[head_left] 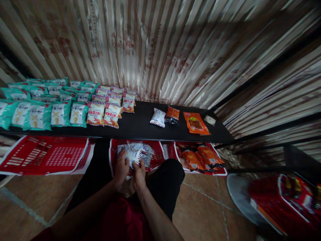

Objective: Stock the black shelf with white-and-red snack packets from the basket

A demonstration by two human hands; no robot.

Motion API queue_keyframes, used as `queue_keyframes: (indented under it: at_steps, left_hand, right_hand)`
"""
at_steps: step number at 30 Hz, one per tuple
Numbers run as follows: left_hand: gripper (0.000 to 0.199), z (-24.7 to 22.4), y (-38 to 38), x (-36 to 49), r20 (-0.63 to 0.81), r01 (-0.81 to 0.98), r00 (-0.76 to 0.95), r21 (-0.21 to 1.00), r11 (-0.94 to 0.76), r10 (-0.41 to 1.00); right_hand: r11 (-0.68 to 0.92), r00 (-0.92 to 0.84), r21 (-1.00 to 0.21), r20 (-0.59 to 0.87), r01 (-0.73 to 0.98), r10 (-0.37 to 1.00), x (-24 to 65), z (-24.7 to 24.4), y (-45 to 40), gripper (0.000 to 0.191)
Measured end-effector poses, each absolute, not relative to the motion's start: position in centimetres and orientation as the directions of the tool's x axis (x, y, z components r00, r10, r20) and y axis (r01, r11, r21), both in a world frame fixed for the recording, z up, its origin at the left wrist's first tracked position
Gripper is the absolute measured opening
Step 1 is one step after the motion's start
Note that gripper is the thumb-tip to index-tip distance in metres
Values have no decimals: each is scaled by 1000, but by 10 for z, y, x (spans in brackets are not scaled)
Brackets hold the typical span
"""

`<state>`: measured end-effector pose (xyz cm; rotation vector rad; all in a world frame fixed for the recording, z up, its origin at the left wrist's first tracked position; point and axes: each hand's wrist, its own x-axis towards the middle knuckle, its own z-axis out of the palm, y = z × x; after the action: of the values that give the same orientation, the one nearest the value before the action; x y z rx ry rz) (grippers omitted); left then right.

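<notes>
1. Two bare hands share one white packet (133, 156): the left hand (121, 169) has its fingers partly curled over the left side, the right hand (139, 172) pinches the near right corner with thumb and fingers; both grips appear closed no further than the packet's thickness requires
2. Location: the packet is over the middle red basket (158, 154), just below the near edge of the black shelf (140, 128); further white packets (148, 158) lie in the basket around it
3. Handling, as judged: hold by side and corner with light, even pressure, keep thumbs off the puffed centre, and turn it with both hands together so that the film does not crease
4. Condition: pale film, small dark blue print, red-and-blue striped edging, surface slightly rumpled; no tear noted, but fingers hide part and the light is dim; state of contents cannot be told
5. Near level: a red basket (65, 149) at left; orange packets (210, 156) in another basket at right
6. Shelf: green packets (40, 116) far left, striped-edge packets (111, 113) beside them, a lone white packet (158, 117) right of centre, an orange packet (196, 123) farther right
</notes>
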<state>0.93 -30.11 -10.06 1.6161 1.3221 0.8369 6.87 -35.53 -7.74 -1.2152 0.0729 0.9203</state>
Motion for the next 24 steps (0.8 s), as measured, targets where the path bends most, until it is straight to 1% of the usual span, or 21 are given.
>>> queue_keyframes:
  at_steps: [5,8,12,15,19,21,24]
  left_hand:
    - [45,-97,-300,9,-59,362,221,932,-26,974]
    - [46,-95,-299,9,-56,357,228,934,-30,972]
    - [47,-94,-297,9,-50,357,228,933,-36,972]
    - [47,-94,-295,8,-60,336,231,941,-21,971]
    - [48,-91,-291,6,-108,309,241,951,29,964]
    - [48,-88,-288,5,-143,298,246,952,66,959]
    - [44,-85,-285,4,-202,281,252,951,129,946]
  right_hand:
    - [47,639,-782,-472,-622,607,67,-73,-357,43]
    - [39,614,-774,-470,-632,634,65,-70,-358,41]
    - [31,613,-796,-440,-604,655,62,-68,-359,37]
    - [4,601,-800,-447,-600,663,62,-71,-360,36]
    - [-33,587,-819,-438,-573,681,64,-78,-362,39]
    - [-26,577,-808,-443,-589,686,65,-80,-362,35]
    - [-3,541,-756,-470,-654,697,66,-79,-362,27]
